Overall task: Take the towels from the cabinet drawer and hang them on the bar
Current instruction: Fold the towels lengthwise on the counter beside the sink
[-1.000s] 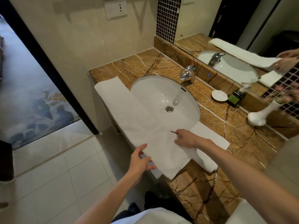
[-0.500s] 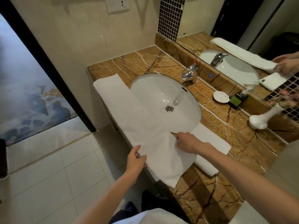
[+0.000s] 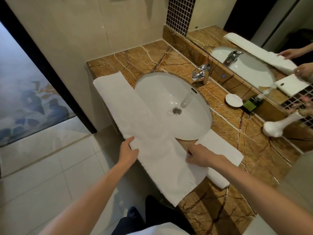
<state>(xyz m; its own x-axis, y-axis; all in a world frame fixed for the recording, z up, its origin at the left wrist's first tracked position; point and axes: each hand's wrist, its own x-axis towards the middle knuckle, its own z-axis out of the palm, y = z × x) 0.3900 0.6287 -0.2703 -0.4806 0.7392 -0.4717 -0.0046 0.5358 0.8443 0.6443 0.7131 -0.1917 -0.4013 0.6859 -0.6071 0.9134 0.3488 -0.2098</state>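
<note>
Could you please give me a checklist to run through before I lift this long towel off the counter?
1. Left hand grip on long towel outer edge: ok.
2. Right hand grip on its sink-side edge: ok.
3. Long towel folded flat: ok.
4. Clear of faucet: ok.
5. Free of second towel: not ok, they overlap.
6. Bar's whereabouts: cannot tell, out of view.

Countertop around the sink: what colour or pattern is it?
Countertop: brown marble, pale veins; head view.
</note>
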